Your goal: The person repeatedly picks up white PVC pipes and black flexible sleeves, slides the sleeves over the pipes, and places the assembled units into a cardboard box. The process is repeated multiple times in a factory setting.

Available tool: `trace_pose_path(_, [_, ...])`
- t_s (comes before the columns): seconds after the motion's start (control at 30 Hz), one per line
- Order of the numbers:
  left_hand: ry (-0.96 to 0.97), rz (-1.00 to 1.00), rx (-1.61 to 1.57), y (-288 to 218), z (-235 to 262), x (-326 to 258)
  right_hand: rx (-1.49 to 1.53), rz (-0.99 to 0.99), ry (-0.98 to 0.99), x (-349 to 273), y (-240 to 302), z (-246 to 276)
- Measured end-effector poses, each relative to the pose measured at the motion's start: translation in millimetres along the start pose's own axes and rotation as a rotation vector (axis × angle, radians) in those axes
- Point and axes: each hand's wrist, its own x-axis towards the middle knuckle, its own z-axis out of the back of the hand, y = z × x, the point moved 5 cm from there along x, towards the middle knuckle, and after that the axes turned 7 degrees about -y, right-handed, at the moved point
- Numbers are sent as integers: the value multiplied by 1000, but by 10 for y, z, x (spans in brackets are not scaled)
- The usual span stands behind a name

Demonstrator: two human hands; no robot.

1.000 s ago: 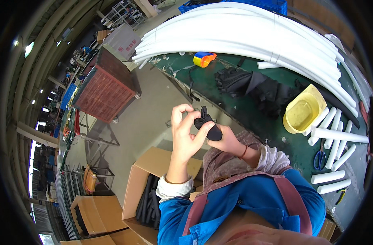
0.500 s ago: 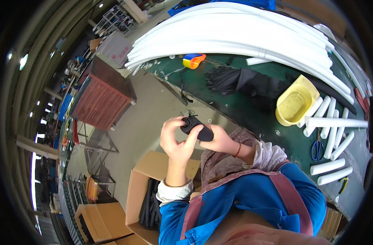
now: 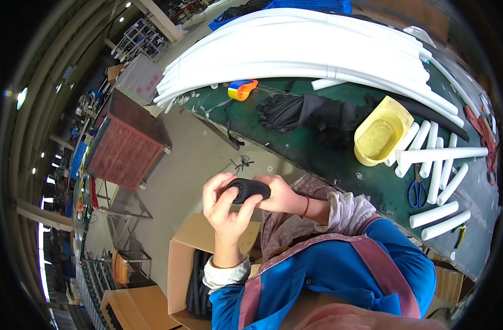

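Between my hands is a short, thick black tube covered in fabric (image 3: 251, 190), with gathered cloth at its left end. My left hand (image 3: 223, 209) closes around that end, its fingers curled over the top and the thumb along the near side. My right hand (image 3: 280, 194) grips the other end, its fingers partly hidden behind the tube. Both hands are in front of my apron, off the bench's near edge. Below my left forearm stands an open cardboard box (image 3: 177, 275) containing several black tubes (image 3: 199, 283).
On the green bench (image 3: 317, 154) lie long white foam tubes (image 3: 295, 47), black fabric sleeves (image 3: 312, 115), a tape roll (image 3: 241, 89), a yellow container (image 3: 379, 137), short white tubes (image 3: 446, 225), blue-handled scissors (image 3: 417, 192) and yellow-handled cutters (image 3: 458, 235). A reddish-brown cabinet (image 3: 125, 146) stands left.
The black tube has turned closer to level, and my left fingers have shifted over its end. The cord ends that stuck out there no longer show. The whole view has shifted slightly.
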Motion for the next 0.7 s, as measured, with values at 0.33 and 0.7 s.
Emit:
trace_pose_path(0.33, [92, 40, 247, 104, 28, -349, -145, 264, 294, 20, -191, -257])
trace_pose_path(0.7, [220, 636, 1419, 1142, 2004, -2135, -478, 26, 319, 21, -175, 426])
